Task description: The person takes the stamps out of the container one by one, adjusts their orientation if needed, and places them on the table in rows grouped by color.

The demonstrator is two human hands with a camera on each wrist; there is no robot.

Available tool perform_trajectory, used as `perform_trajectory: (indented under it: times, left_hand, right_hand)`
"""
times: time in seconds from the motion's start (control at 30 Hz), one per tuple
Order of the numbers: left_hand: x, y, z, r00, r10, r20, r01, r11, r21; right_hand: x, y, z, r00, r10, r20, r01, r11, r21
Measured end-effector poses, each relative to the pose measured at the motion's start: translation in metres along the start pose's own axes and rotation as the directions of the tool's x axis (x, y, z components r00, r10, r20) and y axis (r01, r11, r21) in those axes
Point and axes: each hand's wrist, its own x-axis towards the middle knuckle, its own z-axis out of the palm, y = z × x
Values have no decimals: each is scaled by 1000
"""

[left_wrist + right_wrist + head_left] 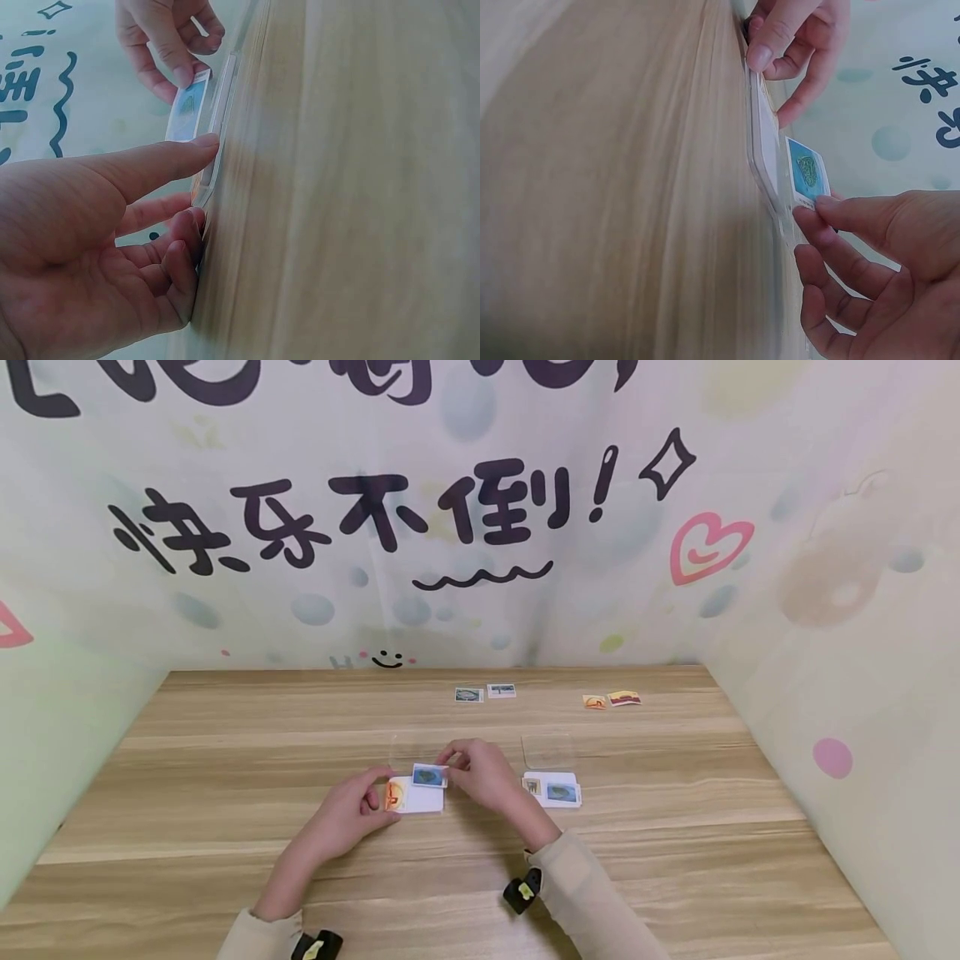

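My right hand [483, 775] pinches a blue stamp [429, 776] by its right edge, thumb against fingertips. The stamp [808, 172], with a green shape on blue and a white border, is held tilted just above a small clear case with a white inside [423, 802]. My left hand [347, 817] grips that case at its left end, thumb on the near edge and index finger on the far one. An orange stamp [394, 794] lies at the left of the white surface, partly covered by the left fingers in the left wrist view.
To the right lies a second white case [551, 778] bearing a small stamp [532, 787] and a blue stamp [562, 792]. A clear lid [547, 750] stands behind it. Farther back lie a green stamp [469, 695], a grey-blue stamp [502, 691], an orange stamp [594, 702] and a red-yellow stamp [624, 698].
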Motion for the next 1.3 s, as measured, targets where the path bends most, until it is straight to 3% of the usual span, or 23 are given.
perform_trajectory:
  times: [1.3]
  left_hand:
    - [0,-1,0,1000,3,-5,-3,1000,2]
  right_hand:
    - [14,0,-8,999,-30,-38,29,999,-30]
